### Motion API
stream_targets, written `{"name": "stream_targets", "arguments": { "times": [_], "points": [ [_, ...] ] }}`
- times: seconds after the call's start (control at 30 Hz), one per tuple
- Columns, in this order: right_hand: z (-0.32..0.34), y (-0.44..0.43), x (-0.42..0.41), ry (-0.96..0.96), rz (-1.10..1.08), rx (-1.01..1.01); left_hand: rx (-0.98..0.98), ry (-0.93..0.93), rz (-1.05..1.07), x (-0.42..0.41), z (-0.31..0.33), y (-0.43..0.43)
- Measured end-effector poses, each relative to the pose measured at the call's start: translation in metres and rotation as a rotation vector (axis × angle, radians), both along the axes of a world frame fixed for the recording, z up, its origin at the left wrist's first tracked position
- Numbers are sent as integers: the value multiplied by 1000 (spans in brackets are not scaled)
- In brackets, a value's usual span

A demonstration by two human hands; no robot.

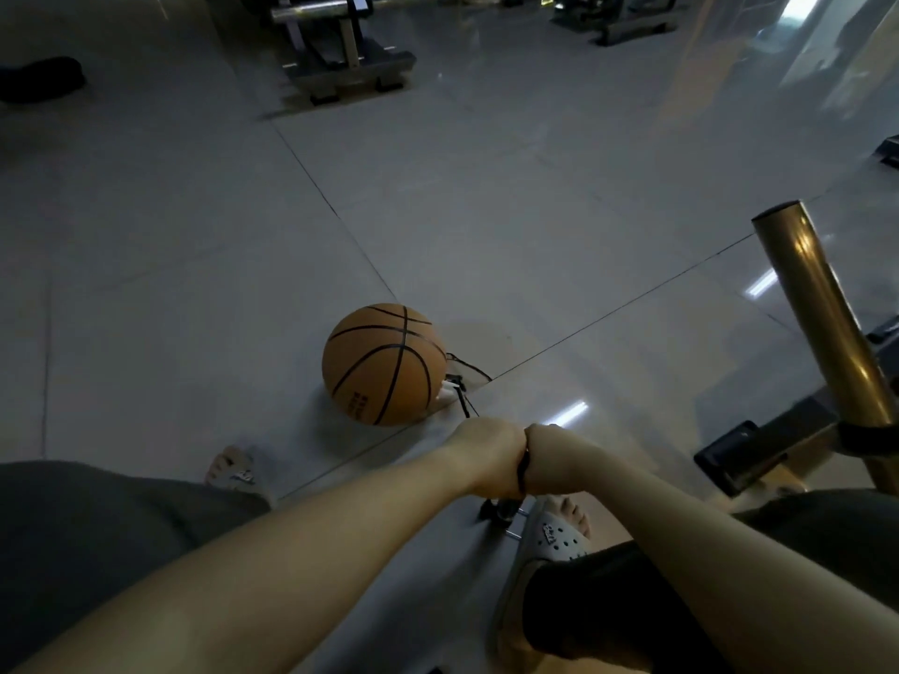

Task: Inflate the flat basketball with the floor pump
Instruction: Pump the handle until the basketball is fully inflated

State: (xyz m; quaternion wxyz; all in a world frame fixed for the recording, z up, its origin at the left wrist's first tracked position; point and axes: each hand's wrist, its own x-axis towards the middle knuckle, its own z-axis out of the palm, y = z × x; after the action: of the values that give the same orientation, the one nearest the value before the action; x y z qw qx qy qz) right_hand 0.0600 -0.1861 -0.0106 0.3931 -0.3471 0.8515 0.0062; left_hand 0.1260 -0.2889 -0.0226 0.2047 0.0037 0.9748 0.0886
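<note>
Orange leather-grain rubber marks the basketball (384, 364), which rests on the grey tiled floor (194, 260) ahead of the knuckles and a little to their left, apart from both hands. It already looks round rather than sagging, so the inflation is judged to be well advanced. A thin black hose (462, 398) runs from the ball's near right side back toward the fingers and is lost behind them; the needle's seat in the valve cannot be made out.

The left hand (486, 457) and the right hand (552, 459) are held side by side, knuckle touching knuckle, the fingers of each curled tight into a fist. A dark sliver of the pump handle (522, 471) is seen between them, so both fists are judged to be closed around it; two hands are set there so that body weight can be driven straight down the shaft.

Below the fingers the pump base (501, 510) is seen only in part, with the right foot in a pale clog (559, 535) placed just beside or on it, presumably so the pump is kept from tipping. Beyond the right fingers stands a brass-coloured tube (822, 323) of gym equipment.
</note>
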Motion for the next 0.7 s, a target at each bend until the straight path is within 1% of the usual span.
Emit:
{"name": "stream_targets", "arguments": {
  "times": [0.1, 0.17, 0.23, 0.3, 0.33, 0.4, 0.43, 0.5, 0.63, 0.7],
  "points": [
    [19, -2, 1, -1, 4, 81, -2, -54, -20, 1, 15, 2],
    [38, -5, -6, -13, 29, 74, 66, -84, -13, -5, 34, -7],
    [70, -8, -15, -19, 43, 26, 179, -88, 3, -12, 67, -17],
    [111, -11, -26, -37, 6, -49, 337, -86, 11, -22, 112, -24],
    [132, -12, -30, -52, -30, -88, 364, -64, 15, -27, 132, -27],
    [156, -12, -34, -80, -91, -129, 333, -23, 24, -35, 156, -29],
    [156, -11, -33, -81, -102, -121, 324, -34, 19, -35, 155, -28],
    [133, -8, -24, -49, -72, -56, 284, -51, 2, -33, 126, -22],
    [59, -5, -18, -28, -69, 3, 70, 54, -34, -23, 51, -12],
    [34, -6, -21, -40, -78, -1, 56, 72, -52, -21, 29, -13]
  ]
}}
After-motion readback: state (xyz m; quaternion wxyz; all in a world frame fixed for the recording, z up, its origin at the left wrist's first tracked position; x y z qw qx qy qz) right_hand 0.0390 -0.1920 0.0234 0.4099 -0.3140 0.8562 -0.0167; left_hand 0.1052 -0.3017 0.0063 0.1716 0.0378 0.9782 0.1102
